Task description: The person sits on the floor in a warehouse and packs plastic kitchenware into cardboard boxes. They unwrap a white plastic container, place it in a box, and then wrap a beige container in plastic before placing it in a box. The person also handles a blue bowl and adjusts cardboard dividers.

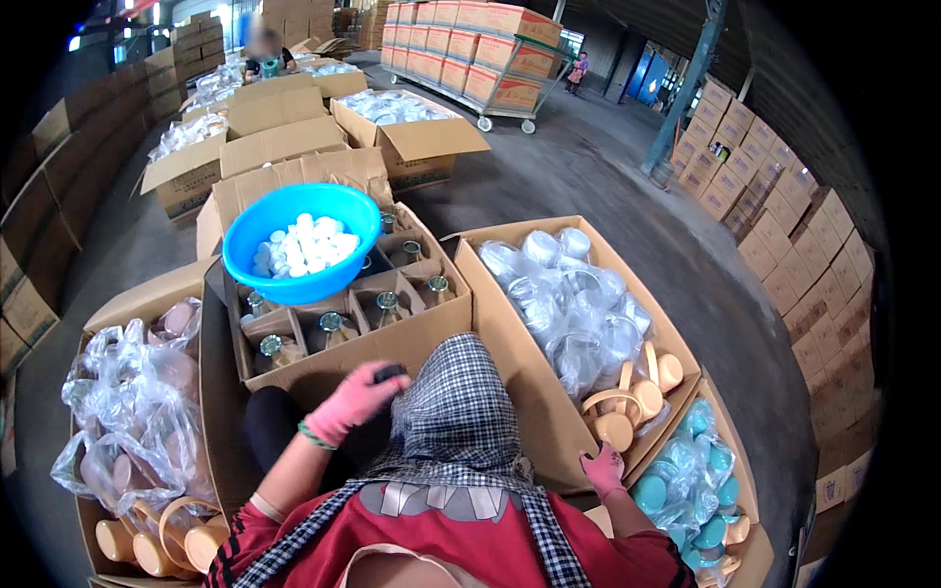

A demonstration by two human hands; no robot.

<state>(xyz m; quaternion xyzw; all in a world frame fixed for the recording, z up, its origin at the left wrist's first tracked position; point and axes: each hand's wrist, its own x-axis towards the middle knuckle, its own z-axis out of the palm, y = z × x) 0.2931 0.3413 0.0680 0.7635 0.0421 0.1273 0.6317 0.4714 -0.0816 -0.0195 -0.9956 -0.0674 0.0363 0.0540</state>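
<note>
My left hand (pixel 352 404), in a pink glove, is raised in front of my lap beside the divided carton (pixel 387 338). Its fingers are closed round a small black object (pixel 390 373) whose kind I cannot make out. My right hand (pixel 604 471), also gloved in pink, is at the near edge of the right-hand carton (pixel 534 431). Its fingers are closed at the near rim of a peach plastic cup-shaped lid (pixel 615 431); the far fingers are partly hidden. More peach pieces with loop handles lie beside it. Glass bottles (pixel 334 328) stand in the divided carton's compartments.
A blue basin (pixel 250 277) of small white caps rests on the divided carton. Bagged clear pieces (pixel 573 304) fill the right carton. Bagged teal lids (pixel 708 470) are at lower right; bagged pinkish ones (pixel 132 421) at left. Stacked cartons and a loaded trolley (pixel 470 59) stand beyond.
</note>
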